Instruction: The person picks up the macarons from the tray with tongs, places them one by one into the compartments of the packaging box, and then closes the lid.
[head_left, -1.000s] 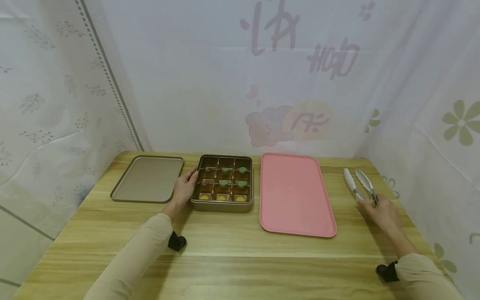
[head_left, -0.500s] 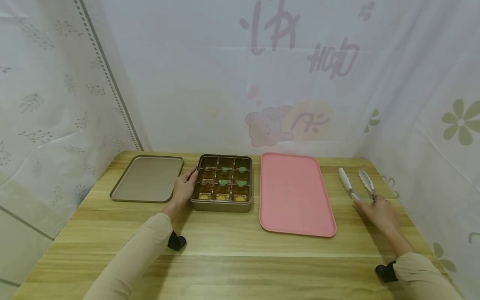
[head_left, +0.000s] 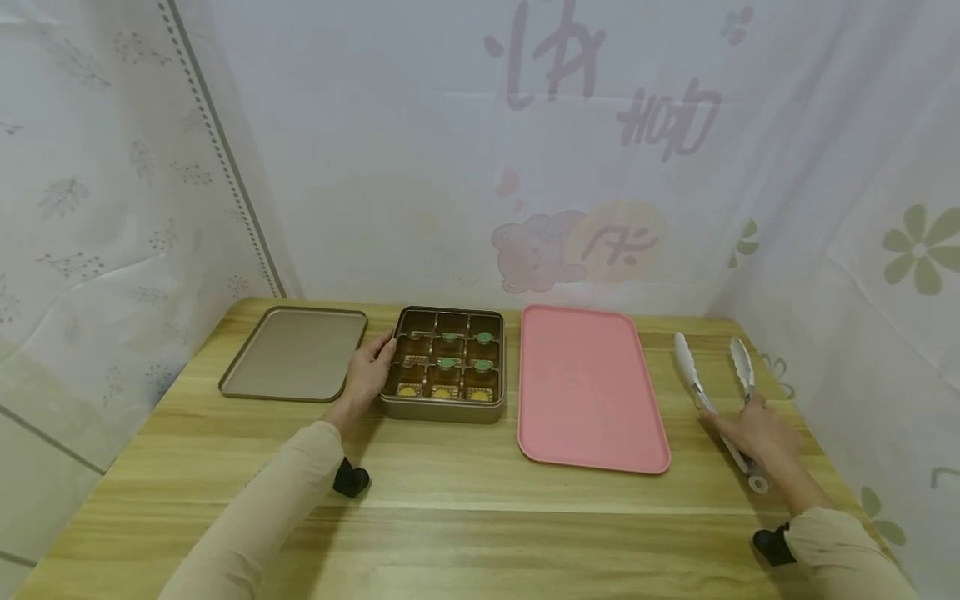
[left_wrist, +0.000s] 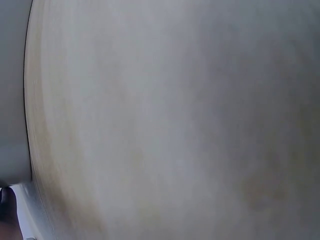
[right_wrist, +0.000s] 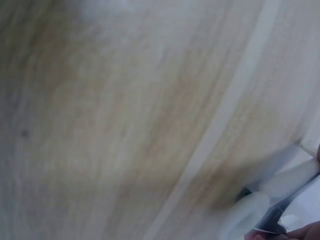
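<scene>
In the head view my right hand (head_left: 761, 433) grips a pair of metal tongs (head_left: 690, 367) with scalloped white-looking tips. The tongs' arms are spread wide, with nothing between the tips, and their ring end shows below the palm. Part of the tongs (right_wrist: 290, 182) also appears in the right wrist view. My left hand (head_left: 365, 375) rests its fingers against the left side of a bronze square box (head_left: 442, 410). Inside, a divided insert holds several round green pieces (head_left: 447, 364) and yellow pieces (head_left: 442, 393); the left compartments are hard to read.
A flat bronze lid (head_left: 288, 358) lies left of the box. To the box's right is a pink rectangular tray (head_left: 588, 392). All stand on a wooden table (head_left: 480, 533), with patterned cloth (head_left: 390, 167) hanging behind and at the sides.
The tongs' arms have spread wider apart in my right hand, and their ring end has come into sight. My left hand and the box stay in place.
</scene>
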